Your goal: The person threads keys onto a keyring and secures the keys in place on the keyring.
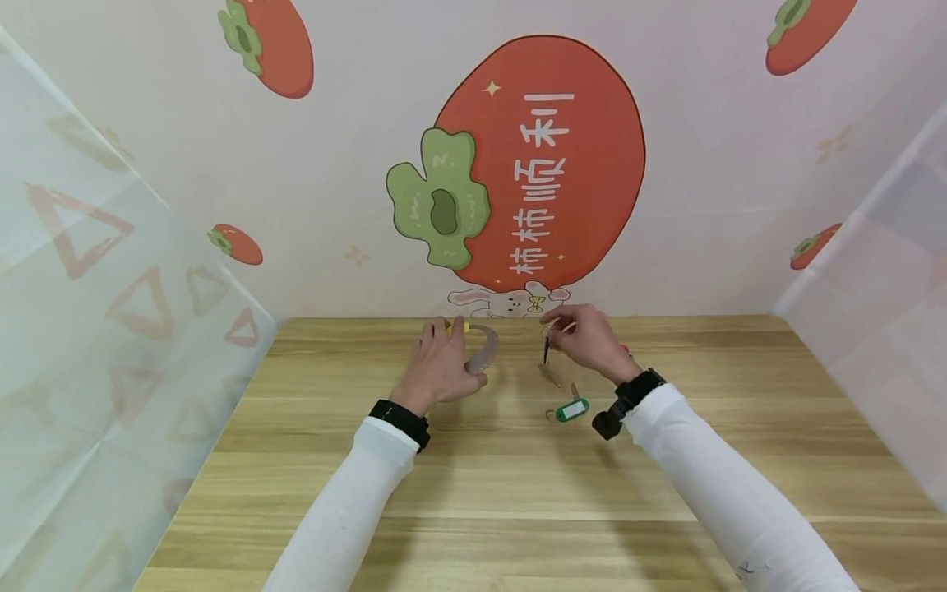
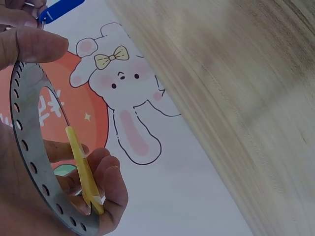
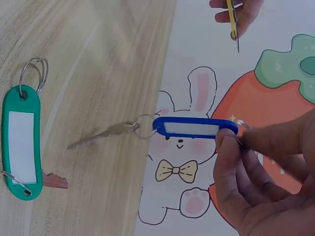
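Note:
My left hand [image 1: 441, 366] holds a large, flat, curved metal ring [image 2: 35, 142] with a row of holes along its edge and a yellow bar [image 2: 84, 169] across one side. The thumb lies at one end of the metal, the other fingers around the yellow end. With thumb and fingertips, my right hand [image 1: 587, 339] pinches one end of a blue key tag [image 3: 192, 129] bearing a white label. From the tag's other end a key [image 3: 106, 132] hangs on a small split ring. Nearer me, a green key tag [image 1: 572, 410] lies on the table.
The wooden table [image 1: 473, 493] meets a wall sheet [image 1: 355, 164] printed with persimmons and a rabbit. At the green tag are a split ring [image 3: 34, 73] and a key [image 3: 55, 181]. Something small and red [image 1: 625, 350] shows behind my right wrist.

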The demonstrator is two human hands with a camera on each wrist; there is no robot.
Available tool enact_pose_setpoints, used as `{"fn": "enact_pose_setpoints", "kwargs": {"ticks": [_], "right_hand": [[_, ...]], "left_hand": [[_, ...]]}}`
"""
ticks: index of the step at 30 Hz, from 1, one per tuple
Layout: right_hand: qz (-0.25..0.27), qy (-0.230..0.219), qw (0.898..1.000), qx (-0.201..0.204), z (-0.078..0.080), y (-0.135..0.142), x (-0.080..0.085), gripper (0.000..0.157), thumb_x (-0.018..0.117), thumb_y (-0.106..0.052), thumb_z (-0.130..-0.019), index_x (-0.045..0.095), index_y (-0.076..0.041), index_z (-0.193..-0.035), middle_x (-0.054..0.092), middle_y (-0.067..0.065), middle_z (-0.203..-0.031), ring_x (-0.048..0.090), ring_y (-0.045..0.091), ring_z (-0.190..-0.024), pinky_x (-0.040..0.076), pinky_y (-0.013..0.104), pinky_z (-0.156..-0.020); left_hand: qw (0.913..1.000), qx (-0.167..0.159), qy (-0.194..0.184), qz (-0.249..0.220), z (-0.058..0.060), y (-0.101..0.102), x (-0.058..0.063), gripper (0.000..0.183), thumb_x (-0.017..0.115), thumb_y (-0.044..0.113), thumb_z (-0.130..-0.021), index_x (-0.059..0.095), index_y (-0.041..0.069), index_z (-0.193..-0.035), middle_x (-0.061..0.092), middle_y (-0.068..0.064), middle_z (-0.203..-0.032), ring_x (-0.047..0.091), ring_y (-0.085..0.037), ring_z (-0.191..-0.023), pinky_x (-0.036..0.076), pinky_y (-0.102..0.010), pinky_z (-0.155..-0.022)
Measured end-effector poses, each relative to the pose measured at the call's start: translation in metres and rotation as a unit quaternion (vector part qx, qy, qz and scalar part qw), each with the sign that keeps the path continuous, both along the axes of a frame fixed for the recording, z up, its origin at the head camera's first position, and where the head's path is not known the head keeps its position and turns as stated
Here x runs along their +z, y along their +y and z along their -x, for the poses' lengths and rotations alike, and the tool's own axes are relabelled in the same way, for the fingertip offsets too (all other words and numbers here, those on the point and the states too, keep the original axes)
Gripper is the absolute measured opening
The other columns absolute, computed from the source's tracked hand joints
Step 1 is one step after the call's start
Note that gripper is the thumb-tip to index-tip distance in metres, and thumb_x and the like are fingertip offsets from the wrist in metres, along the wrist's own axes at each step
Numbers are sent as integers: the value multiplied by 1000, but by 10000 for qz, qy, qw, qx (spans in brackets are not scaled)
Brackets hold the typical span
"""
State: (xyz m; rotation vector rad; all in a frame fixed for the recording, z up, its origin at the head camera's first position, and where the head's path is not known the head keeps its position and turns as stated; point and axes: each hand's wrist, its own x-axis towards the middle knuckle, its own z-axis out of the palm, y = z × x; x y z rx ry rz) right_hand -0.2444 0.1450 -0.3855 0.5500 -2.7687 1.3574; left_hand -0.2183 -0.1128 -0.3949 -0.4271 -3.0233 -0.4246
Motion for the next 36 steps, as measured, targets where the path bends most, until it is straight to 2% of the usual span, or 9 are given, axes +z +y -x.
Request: {"fn": "enact_pose_setpoints", "kwargs": {"ticks": [4,15,19,24,29,36], "right_hand": [[131,-71,9998,-92,1,-1,0,24,57,1,-97,75,-1,-113,72,16,-90,69,20,-75,52,32,-61],[117,7,9999,-104,-2,-4,3,5,63,3,-96,66,3,-101,66,16,-93,72,24,-73,60,37,-68],[-452,387,9982,-24,-3,-5,4,6,65,2,-96,68,0,-100,67,12,-93,71,22,-73,58,35,-66],[-1254,1150,9854,32,-5,-7,5,14,67,3,-93,76,-3,-101,67,9,-94,66,21,-78,56,36,-68],[-1495,1650,9749,81,-9,-9,8,13,66,5,-93,76,0,-99,63,11,-93,62,23,-81,55,37,-69],[-1633,1991,9663,70,-13,-11,12,6,74,-2,-90,76,-1,-96,63,8,-90,63,22,-79,55,36,-69]], "left_hand": [[10000,-6,-5,38,0,1,1,98,76,45,-78,36,-6,-152,43,-29,-135,42,-41,-120,45,-55,-94],[9999,-64,34,83,-4,5,7,97,75,45,-79,35,-5,-152,41,-29,-139,42,-44,-127,45,-57,-98],[9999,-58,98,69,-4,6,6,97,75,45,-78,36,-5,-151,42,-28,-138,43,-44,-125,45,-57,-97],[9999,-49,144,79,-4,7,7,97,76,45,-78,37,-5,-151,43,-28,-136,43,-44,-123,46,-57,-95],[9998,-74,122,121,-5,9,8,97,77,45,-78,36,-4,-151,42,-28,-138,42,-44,-125,45,-57,-96],[9997,-63,181,132,-6,10,10,97,79,44,-77,37,-4,-150,43,-28,-136,44,-44,-121,46,-57,-94]]}}
